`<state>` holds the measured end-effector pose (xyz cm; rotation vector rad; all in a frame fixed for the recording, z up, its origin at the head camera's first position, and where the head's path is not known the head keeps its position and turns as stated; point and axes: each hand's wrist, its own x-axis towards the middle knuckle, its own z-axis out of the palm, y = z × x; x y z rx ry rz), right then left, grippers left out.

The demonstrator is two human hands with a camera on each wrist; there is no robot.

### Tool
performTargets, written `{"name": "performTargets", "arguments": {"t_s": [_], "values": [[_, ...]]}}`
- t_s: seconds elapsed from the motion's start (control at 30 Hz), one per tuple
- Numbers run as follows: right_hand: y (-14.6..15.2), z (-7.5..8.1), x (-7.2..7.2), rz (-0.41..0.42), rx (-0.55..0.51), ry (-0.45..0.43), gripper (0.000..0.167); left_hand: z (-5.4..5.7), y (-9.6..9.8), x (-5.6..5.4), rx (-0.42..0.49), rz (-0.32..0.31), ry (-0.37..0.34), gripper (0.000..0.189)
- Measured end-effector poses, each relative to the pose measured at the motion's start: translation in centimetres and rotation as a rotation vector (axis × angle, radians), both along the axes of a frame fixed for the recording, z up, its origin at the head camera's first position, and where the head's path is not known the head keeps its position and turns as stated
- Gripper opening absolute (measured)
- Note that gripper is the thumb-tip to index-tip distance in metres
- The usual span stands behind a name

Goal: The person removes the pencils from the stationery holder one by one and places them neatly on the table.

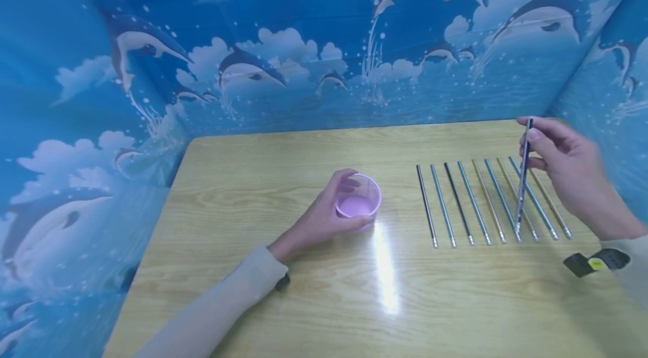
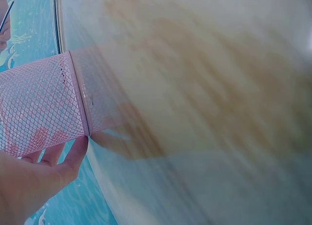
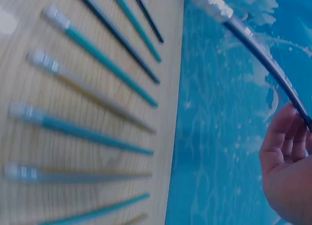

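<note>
My left hand (image 1: 326, 214) grips a pink cup (image 1: 368, 192) around its side, near the middle of the table. In the left wrist view the cup's wall is mesh (image 2: 36, 105), and its base ring meets the tabletop. Over on the right, my right hand (image 1: 577, 169) pinches a dark pencil (image 1: 523, 178) near its upper end, the silver-and-white eraser end pointing down. That pencil is held above a row of pencils (image 1: 474, 202) lying side by side, in blue, black and gold tones, with their eraser ends toward me.
The wooden table (image 1: 243, 189) carries the cup and pencils. A blue dolphin-print backdrop (image 1: 283, 104) stands along its back and sides. A dark band with a yellow-green part (image 1: 597, 263) is on the right wrist.
</note>
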<state>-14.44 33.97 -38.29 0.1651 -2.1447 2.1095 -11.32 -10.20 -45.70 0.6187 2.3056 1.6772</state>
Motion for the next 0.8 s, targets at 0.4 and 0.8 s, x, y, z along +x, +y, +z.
{"name": "performTargets", "arguments": {"t_s": [0.4, 0.8], "values": [[7.0, -2.2, -1.7, -0.05, 0.504, -0.151, 0.027, 0.0, -0.1, 0.0, 0.003, -0.001, -0.011, 0.101], [11.4, -5.6, -4.6, -0.038, 1.003, -0.221, 0.044, -0.1, -0.1, 0.0, -0.012, 0.001, 0.0, 0.1]]}}
